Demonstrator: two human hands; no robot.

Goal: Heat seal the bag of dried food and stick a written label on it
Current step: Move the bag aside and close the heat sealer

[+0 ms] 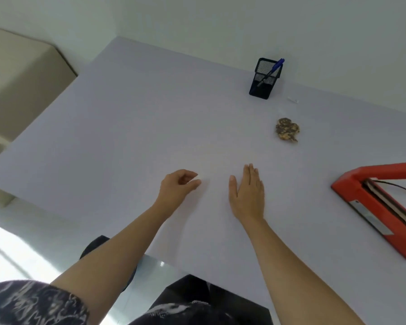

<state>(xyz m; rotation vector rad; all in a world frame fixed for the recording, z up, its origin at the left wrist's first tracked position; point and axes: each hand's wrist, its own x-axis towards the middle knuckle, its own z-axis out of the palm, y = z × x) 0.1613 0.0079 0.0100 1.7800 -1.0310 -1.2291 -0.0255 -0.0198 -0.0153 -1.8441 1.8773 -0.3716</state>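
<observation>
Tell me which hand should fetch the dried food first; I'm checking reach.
Probably the right hand: it lies flat and empty, nearer the brown clump of dried food at far right. The left hand is curled, farther away.

No text, brand, number or sign can be read anywhere in this view. The red plastic heat sealer (382,207) at the right edge of the pale tabletop (127,137) carries a silver metal plate (370,218) along its base that may bear markings, but they are too blurred to make out. The patterned dark sleeve (33,303) shows pale swirls, not letters.
</observation>
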